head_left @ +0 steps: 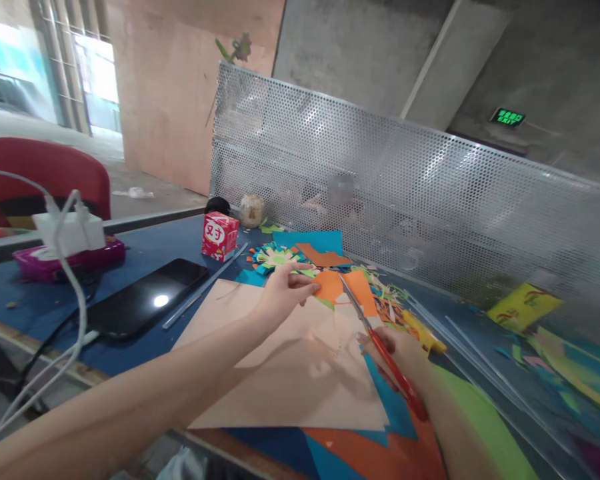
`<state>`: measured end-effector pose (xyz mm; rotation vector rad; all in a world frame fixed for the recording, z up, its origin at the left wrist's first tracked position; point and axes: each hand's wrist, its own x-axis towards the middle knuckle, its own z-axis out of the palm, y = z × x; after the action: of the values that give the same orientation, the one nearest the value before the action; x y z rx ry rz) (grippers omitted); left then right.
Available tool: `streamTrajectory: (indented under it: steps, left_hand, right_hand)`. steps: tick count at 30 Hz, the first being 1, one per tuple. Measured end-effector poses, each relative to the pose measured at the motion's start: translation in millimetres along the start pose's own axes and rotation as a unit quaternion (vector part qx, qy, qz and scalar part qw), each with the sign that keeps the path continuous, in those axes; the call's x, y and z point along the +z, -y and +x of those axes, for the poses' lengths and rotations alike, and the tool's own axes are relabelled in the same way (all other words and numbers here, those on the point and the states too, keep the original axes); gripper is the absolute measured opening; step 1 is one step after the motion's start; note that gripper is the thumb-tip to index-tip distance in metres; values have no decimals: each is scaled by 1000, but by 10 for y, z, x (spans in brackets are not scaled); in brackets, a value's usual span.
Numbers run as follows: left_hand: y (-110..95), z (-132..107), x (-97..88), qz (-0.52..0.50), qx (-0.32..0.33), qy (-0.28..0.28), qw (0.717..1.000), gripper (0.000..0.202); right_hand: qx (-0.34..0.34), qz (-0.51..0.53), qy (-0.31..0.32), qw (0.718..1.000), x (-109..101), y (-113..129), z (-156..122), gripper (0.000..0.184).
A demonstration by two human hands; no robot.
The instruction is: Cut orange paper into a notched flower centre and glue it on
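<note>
My left hand pinches the left edge of a piece of orange paper above the pale sheets. My right hand is wrapped round scissors with red handles. Their metal blades point away from me and reach into the orange paper, which shows on both sides of them. Whether the blades are parted is hard to make out. Under both hands lies a large pale peach sheet, with shadows of my hands on it. A layered paper flower in green, blue and orange rests just beyond my left hand.
Paper scraps and a yellow tube lie to the right, near thin clear sticks. A phone, a red box and a purple power strip with cables stand left. A perforated metal screen borders the back.
</note>
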<state>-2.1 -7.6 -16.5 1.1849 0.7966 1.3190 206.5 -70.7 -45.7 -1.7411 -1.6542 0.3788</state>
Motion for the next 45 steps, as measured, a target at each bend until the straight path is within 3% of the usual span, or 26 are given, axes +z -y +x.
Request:
streamTrajectory:
  steps: [4, 11, 34, 41, 45]
  left_hand:
    - [16, 20, -9, -7, 20, -18, 1000, 29]
    - [62, 40, -1, 54, 37, 13, 998, 34]
    - [155, 76, -32, 74, 70, 45, 994, 36]
    - [192, 111, -61, 97, 76, 43, 992, 36]
    - [276, 78, -24, 94, 71, 126, 985, 42]
  right_hand:
    - [12, -19, 58, 998, -25, 51, -5, 28]
    - [26, -15, 96, 995, -32, 120, -26, 29]
    - [65, -35, 94, 993, -72, 160, -43, 21]
    - [103, 91, 62, 989, -21, 119, -8, 28]
    - [83, 167, 31, 982, 71, 172, 6, 27]
